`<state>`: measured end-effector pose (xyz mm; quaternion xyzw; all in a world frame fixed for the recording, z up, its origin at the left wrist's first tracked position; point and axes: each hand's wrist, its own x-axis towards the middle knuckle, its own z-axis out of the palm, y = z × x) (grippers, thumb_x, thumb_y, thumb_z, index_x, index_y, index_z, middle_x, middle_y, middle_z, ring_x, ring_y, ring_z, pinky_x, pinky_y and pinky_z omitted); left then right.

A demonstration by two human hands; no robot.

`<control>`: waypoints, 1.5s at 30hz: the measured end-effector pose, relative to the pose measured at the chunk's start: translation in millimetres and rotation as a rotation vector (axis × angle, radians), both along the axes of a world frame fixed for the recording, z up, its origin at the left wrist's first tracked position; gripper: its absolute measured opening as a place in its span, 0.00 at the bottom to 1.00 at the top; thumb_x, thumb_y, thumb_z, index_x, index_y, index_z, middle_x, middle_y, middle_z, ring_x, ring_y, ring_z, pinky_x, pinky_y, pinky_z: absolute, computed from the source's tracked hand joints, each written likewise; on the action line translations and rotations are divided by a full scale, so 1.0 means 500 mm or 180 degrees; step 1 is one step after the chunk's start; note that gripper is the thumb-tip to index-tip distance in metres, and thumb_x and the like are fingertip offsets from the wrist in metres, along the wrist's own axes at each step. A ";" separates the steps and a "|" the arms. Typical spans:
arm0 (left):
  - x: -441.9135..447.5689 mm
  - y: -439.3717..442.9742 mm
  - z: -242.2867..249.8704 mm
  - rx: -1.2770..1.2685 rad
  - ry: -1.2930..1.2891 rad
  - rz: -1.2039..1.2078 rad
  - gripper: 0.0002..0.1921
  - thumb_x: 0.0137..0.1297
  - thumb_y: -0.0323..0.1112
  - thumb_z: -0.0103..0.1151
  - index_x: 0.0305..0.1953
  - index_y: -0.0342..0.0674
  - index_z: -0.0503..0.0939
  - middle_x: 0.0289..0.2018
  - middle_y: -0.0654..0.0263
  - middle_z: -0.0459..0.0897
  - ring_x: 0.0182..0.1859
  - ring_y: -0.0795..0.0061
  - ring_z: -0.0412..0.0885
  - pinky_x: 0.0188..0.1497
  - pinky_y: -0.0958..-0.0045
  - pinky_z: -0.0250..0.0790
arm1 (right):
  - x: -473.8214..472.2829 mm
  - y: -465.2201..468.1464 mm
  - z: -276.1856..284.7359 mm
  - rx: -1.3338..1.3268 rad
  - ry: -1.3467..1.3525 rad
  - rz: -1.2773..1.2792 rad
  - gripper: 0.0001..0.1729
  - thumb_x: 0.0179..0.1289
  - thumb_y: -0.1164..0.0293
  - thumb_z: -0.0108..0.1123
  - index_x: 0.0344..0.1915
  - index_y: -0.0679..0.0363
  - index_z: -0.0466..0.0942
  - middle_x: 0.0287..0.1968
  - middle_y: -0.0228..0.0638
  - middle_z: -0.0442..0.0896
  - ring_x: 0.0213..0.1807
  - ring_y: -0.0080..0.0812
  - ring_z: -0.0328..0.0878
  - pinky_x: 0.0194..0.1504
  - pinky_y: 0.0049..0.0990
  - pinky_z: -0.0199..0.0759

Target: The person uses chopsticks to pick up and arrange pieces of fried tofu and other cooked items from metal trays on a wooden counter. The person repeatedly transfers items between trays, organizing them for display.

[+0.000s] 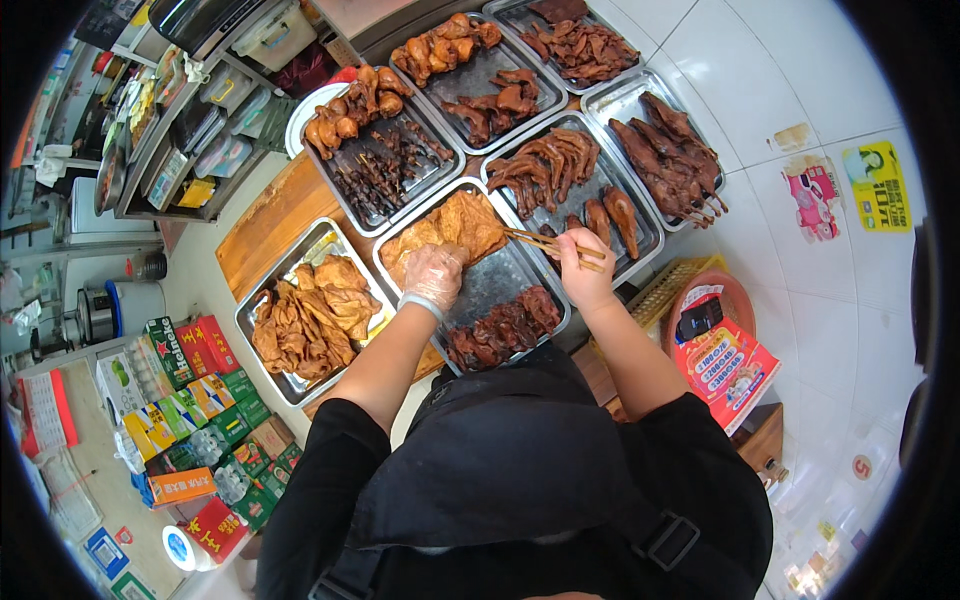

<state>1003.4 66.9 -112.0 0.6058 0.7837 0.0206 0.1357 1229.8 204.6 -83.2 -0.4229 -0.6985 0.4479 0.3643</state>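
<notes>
My left hand (433, 276), in a clear plastic glove, rests on golden-brown flat braised pieces (450, 217) that look like tofu skin, at the far side of a metal tray (491, 281). A pair of wooden chopsticks (544, 241) is gripped in my bare right hand (586, 268); their tips touch the right end of those pieces. Dark red braised meat (502, 330) lies at the near side of this tray. The fingers of my left hand are partly hidden, and whether they pinch a piece does not show.
Trays of skewers (390, 165), drumsticks (446, 49), duck necks or feet (544, 169) and whole braised poultry (664, 154) stand beyond and to the right. A tray of folded brown pieces (315, 322) is on the left. A yellow basket (667, 289) and red tub (739, 300) sit right, beside a tiled wall.
</notes>
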 end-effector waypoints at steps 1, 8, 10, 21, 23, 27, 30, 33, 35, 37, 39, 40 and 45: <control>0.005 -0.004 -0.001 0.0090 0.0003 0.0009 0.14 0.60 0.31 0.59 0.47 0.51 0.86 0.43 0.63 0.88 0.51 0.56 0.83 0.55 0.52 0.74 | 0.006 0.000 0.001 0.0098 0.0023 0.0027 0.06 0.69 0.74 0.65 0.35 0.65 0.82 0.30 0.41 0.84 0.31 0.38 0.84 0.35 0.32 0.77; 0.011 0.008 0.040 -0.0190 0.0145 -0.0177 0.15 0.61 0.34 0.60 0.50 0.48 0.84 0.49 0.61 0.87 0.55 0.55 0.82 0.58 0.51 0.73 | 0.016 0.024 0.035 0.0606 -0.0262 0.0522 0.05 0.67 0.73 0.66 0.35 0.64 0.83 0.33 0.44 0.84 0.34 0.44 0.83 0.37 0.35 0.77; 0.001 0.036 0.060 -0.0862 -0.0249 0.0139 0.16 0.62 0.35 0.61 0.51 0.47 0.84 0.51 0.60 0.87 0.55 0.53 0.82 0.58 0.51 0.74 | 0.014 0.036 0.044 0.0586 -0.0243 0.0409 0.06 0.70 0.73 0.64 0.37 0.66 0.82 0.32 0.44 0.85 0.32 0.40 0.85 0.36 0.34 0.78; -0.070 0.165 0.022 -0.1234 0.0276 0.1066 0.17 0.65 0.37 0.60 0.52 0.38 0.86 0.51 0.52 0.86 0.58 0.51 0.83 0.62 0.57 0.75 | -0.172 0.119 -0.053 -0.2224 0.0880 -0.0487 0.16 0.84 0.62 0.50 0.44 0.65 0.74 0.34 0.43 0.84 0.29 0.35 0.89 0.28 0.28 0.85; -0.073 0.164 0.009 -0.0978 0.0143 0.1215 0.15 0.63 0.36 0.61 0.49 0.41 0.88 0.49 0.52 0.87 0.57 0.51 0.83 0.62 0.59 0.75 | -0.167 0.123 -0.058 -0.2277 0.0890 -0.0481 0.16 0.83 0.61 0.50 0.43 0.64 0.74 0.34 0.43 0.84 0.28 0.35 0.89 0.28 0.28 0.84; -0.069 0.156 0.005 -0.0644 -0.0396 0.1704 0.12 0.63 0.38 0.58 0.40 0.45 0.91 0.48 0.50 0.88 0.54 0.51 0.84 0.61 0.58 0.74 | -0.135 0.118 -0.053 -0.2000 0.0982 -0.0272 0.16 0.83 0.62 0.51 0.44 0.65 0.75 0.34 0.42 0.85 0.28 0.34 0.88 0.29 0.26 0.84; -0.056 0.141 0.004 -0.0040 -0.0242 0.1531 0.06 0.57 0.32 0.62 0.34 0.42 0.87 0.44 0.53 0.89 0.50 0.49 0.84 0.59 0.56 0.74 | -0.115 0.113 -0.053 -0.1753 0.0932 -0.0293 0.14 0.81 0.66 0.54 0.44 0.68 0.77 0.33 0.42 0.86 0.29 0.31 0.88 0.30 0.25 0.84; -0.054 0.123 -0.007 0.0582 -0.0478 0.0803 0.03 0.50 0.28 0.62 0.29 0.41 0.80 0.37 0.54 0.86 0.45 0.46 0.83 0.47 0.52 0.76 | -0.105 0.107 -0.060 -0.1493 0.0778 -0.0240 0.14 0.82 0.65 0.53 0.45 0.68 0.76 0.34 0.42 0.86 0.30 0.32 0.88 0.31 0.25 0.84; -0.043 0.109 -0.021 0.0826 -0.0629 0.0896 0.05 0.53 0.27 0.61 0.33 0.43 0.80 0.36 0.54 0.86 0.45 0.46 0.83 0.47 0.50 0.76 | -0.104 0.102 -0.066 -0.1496 0.0763 -0.0233 0.14 0.82 0.66 0.53 0.45 0.68 0.76 0.35 0.42 0.86 0.30 0.31 0.88 0.31 0.25 0.84; -0.039 0.105 -0.032 0.0536 -0.0848 0.1278 0.09 0.54 0.28 0.62 0.38 0.45 0.84 0.36 0.53 0.86 0.45 0.46 0.83 0.49 0.50 0.76 | -0.105 0.096 -0.071 -0.1307 0.0773 -0.0182 0.14 0.82 0.66 0.54 0.45 0.68 0.77 0.34 0.41 0.86 0.30 0.30 0.88 0.32 0.24 0.84; -0.039 0.106 -0.036 0.0585 -0.0911 0.1500 0.14 0.57 0.30 0.64 0.46 0.47 0.86 0.39 0.52 0.87 0.46 0.48 0.84 0.51 0.51 0.76 | -0.106 0.092 -0.075 -0.1121 0.0673 -0.0157 0.14 0.81 0.66 0.55 0.44 0.68 0.77 0.34 0.41 0.87 0.30 0.29 0.88 0.32 0.24 0.84; -0.040 0.109 -0.035 0.0562 -0.0998 0.1627 0.16 0.58 0.31 0.66 0.49 0.48 0.87 0.40 0.52 0.87 0.47 0.48 0.85 0.52 0.51 0.76 | -0.106 0.091 -0.076 -0.1007 0.0567 -0.0139 0.14 0.81 0.66 0.55 0.43 0.68 0.78 0.34 0.40 0.87 0.31 0.28 0.88 0.32 0.24 0.84; -0.057 0.115 -0.018 0.0418 -0.2838 0.2690 0.17 0.67 0.34 0.68 0.55 0.39 0.85 0.44 0.58 0.89 0.45 0.67 0.86 0.51 0.65 0.77 | -0.115 0.090 -0.074 -0.0754 0.0403 -0.0211 0.11 0.76 0.68 0.62 0.38 0.65 0.80 0.30 0.41 0.87 0.29 0.30 0.87 0.33 0.29 0.80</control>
